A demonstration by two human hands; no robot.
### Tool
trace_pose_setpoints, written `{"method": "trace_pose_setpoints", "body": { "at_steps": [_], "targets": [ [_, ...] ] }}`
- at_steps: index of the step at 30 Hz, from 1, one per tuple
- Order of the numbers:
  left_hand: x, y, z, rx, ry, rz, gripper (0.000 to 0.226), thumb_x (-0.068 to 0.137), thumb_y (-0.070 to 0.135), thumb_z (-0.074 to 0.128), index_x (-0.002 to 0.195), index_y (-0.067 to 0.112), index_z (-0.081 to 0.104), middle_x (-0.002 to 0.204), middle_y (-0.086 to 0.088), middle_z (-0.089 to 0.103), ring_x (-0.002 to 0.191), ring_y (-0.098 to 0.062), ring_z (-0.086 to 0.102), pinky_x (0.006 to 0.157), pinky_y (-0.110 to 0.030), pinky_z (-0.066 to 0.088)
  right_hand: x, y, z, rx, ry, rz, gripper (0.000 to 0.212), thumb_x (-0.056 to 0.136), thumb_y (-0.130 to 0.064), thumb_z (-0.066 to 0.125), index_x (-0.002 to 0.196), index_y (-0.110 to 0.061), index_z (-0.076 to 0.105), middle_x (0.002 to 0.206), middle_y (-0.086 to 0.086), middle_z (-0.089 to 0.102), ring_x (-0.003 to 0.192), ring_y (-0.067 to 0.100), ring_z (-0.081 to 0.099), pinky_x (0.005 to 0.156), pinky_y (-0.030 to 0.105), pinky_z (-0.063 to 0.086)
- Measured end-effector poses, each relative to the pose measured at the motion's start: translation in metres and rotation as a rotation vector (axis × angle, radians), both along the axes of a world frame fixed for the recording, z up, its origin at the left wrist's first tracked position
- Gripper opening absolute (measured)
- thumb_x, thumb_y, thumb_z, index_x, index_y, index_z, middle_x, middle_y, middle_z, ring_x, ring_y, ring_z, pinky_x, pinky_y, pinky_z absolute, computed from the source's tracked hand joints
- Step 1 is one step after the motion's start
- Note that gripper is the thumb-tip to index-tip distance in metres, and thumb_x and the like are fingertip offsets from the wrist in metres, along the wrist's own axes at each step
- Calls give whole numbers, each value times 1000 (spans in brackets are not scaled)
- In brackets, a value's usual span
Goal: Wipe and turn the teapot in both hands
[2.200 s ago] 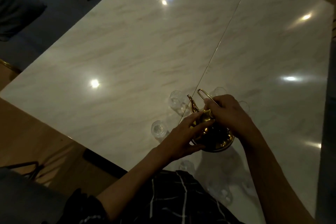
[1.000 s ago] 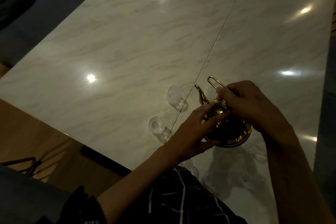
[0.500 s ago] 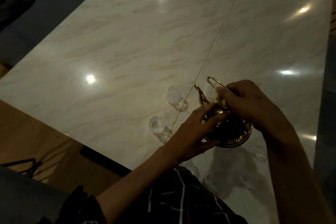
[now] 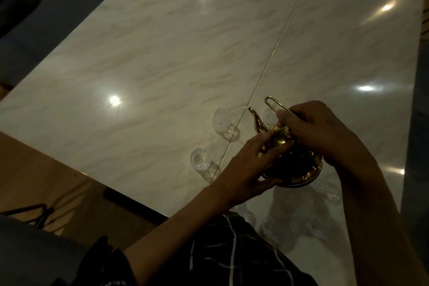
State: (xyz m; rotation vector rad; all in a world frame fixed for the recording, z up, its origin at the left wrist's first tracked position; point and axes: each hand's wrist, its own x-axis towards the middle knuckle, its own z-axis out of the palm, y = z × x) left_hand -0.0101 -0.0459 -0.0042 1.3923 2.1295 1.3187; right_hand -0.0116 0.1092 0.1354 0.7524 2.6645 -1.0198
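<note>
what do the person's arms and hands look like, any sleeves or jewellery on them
Both forearms are bare from elbow to wrist. The left hand and right hand show no rings, watch or gloves, though the light is dim. A dark sleeve is pushed up near the left elbow. Below the arms is dark cloth with thin pale check lines.

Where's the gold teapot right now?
In the head view, the gold teapot sits low and right of centre, between both hands, its spout tipped toward a clear glass by the table's seam.

Wide bare marble tabletop (image 4: 162, 58) beyond, small clear glass cups (image 4: 221, 121) crowding left of gold metal teapot (image 4: 294, 165), more glasses (image 4: 325, 190) near edge
</note>
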Motion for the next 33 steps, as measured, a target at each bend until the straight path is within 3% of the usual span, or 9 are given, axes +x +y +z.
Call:
{"method": "trace_pose_setpoints", "body": {
  "at_steps": [10,17,22,33],
  "targets": [
    [1,0,-3,-17,-8,1,78,89,33,77,157,24,39,168,-9,17,153,-24,24,113,-35,44,0,1,-1,-11,0,9,35,96,-32,53,72,-13,72,67,0,64,65,14,63,67,28,44],
    [1,0,-2,-11,-18,6,79,89,32,77,157,23,39,168,-10,18,153,-25,25,112,-36,44,-1,0,-1,-8,-17,11,35,97,-33,52,77,-12,72,72,5,67,70,18,66,71,32,52],
    [2,1,-3,-19,-24,1,80,88,32,78,157,24,38,169,-9,16,153,-25,24,111,-37,45,-1,0,0,-3,-10,13,36,97,-32,52,74,-13,71,67,2,64,65,15,63,67,28,45],
    [0,0,-1,-4,-24,5,80,88,31,78,157,23,39,168,-10,17,153,-25,24,112,-36,44,-1,0,2,4,-6,18,36,97,-32,52,74,-14,72,64,0,64,63,13,63,66,27,45]
  ]
}}
